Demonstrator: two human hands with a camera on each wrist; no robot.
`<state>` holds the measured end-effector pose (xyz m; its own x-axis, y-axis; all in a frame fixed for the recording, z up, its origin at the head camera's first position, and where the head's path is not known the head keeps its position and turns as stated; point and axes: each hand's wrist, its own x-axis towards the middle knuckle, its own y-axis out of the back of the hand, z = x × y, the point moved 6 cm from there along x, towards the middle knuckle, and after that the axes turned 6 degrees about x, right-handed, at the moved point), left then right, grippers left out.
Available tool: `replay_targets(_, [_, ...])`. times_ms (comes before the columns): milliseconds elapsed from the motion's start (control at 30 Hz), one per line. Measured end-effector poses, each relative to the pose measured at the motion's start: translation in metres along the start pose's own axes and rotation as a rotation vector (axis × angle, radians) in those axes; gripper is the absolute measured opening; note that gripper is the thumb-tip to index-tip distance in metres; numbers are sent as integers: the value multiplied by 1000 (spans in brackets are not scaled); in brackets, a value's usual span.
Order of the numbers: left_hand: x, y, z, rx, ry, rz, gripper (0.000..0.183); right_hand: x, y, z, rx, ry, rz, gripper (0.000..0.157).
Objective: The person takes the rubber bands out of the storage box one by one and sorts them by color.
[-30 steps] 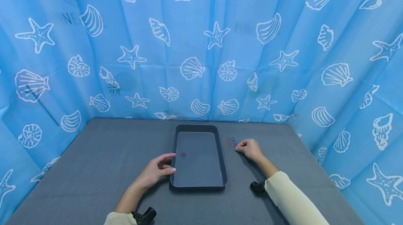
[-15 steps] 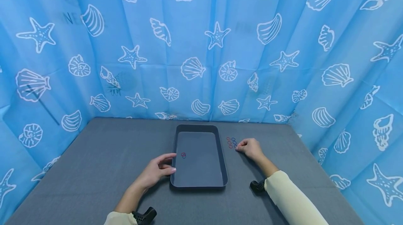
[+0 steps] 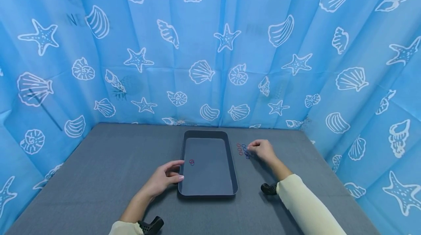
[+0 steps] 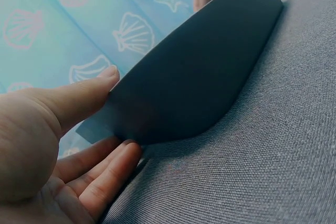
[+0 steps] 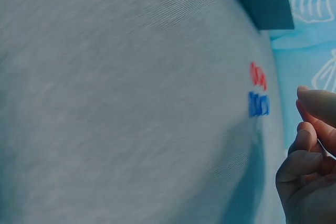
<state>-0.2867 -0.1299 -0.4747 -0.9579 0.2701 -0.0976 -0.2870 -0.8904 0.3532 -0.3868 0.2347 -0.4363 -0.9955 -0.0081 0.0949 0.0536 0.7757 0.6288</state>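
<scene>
My left hand point(image 3: 161, 178) holds the left wall of a dark grey rectangular tray point(image 3: 231, 169); in the left wrist view its thumb lies at the rim and its fingers point(image 4: 113, 177) against the wall lower down. Inside the tray are a red and a blue small ring point(image 3: 192, 162), overlapping. My right hand point(image 3: 263, 151) hovers just right of a row of several small blue rings point(image 3: 247, 156), thumb and index tips together, other fingers curled. Nothing shows between them. Beside the blue row lie red rings point(image 3: 241, 153). In the right wrist view both rows are blurred.
A grey cloth covers the table point(image 3: 131, 147). Behind and at both sides hangs a blue curtain point(image 3: 210, 45) with white shells and starfish. Black wrist devices are strapped at the left cuff point(image 3: 152, 225) and the right cuff point(image 3: 269, 189).
My right hand has risen slightly away from the near end of the blue row, uncovering the nearest blue ring, which lies on the cloth. The left hand and tray have stayed put.
</scene>
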Motion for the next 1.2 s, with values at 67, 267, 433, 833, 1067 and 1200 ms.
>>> replay_targets(67, [0,0,0,1,0,-1,53,3,1,-5,-1,-3,10,12])
replay_targets(267, [0,0,0,-3,-11,0,54,13,-5,-21,5,-11,12,13])
replay_targets(433, [0,0,-1,-12,-8,-7,53,20,-16,-38,44,2,-10,14])
replay_targets(833, [1,1,-1,-27,-21,-11,54,26,-49,-75,119,12,-38,11])
replay_targets(1067, [2,0,-3,-27,-9,-14,53,24,-74,-86,159,4,-118,10])
replay_targets(1200, [3,0,-5,-26,1,-12,53,22,-87,-95,183,15,-170,10])
